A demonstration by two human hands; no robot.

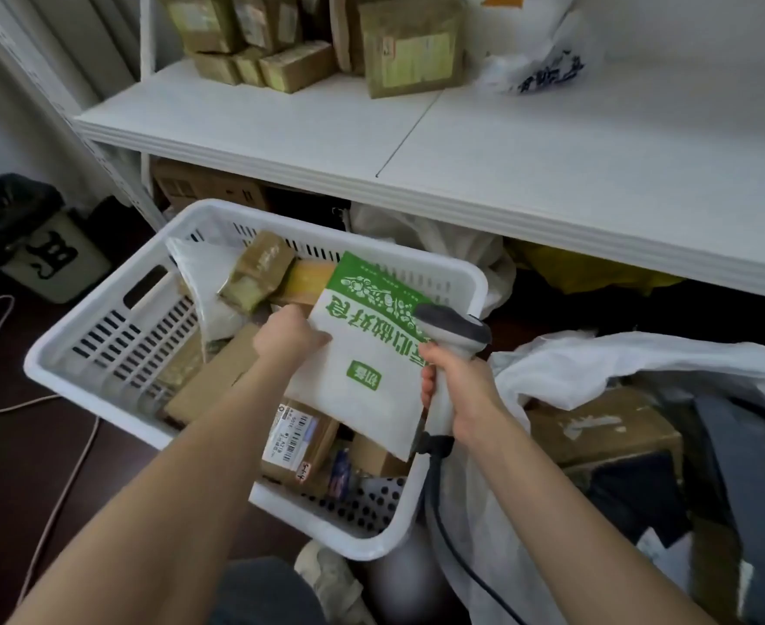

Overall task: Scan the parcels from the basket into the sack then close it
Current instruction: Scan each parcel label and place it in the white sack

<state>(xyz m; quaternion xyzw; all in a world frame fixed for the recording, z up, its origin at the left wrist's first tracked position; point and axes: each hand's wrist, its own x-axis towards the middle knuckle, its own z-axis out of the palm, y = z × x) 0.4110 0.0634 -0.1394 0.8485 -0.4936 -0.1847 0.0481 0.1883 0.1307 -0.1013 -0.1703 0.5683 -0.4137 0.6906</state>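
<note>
Hovering tilted over the white basket (pixel 101 318) of brown boxes (pixel 218 376) is a flat white parcel (pixel 367 354) with a green printed band. The left hand (pixel 288 338) pinches its left edge, fingers curled out of sight beneath. The right hand (pixel 461 394) has its fingers (pixel 428 385) wrapped round the handle of the grey scanner (pixel 450 327), beside the open white sack (pixel 597 367).
</note>
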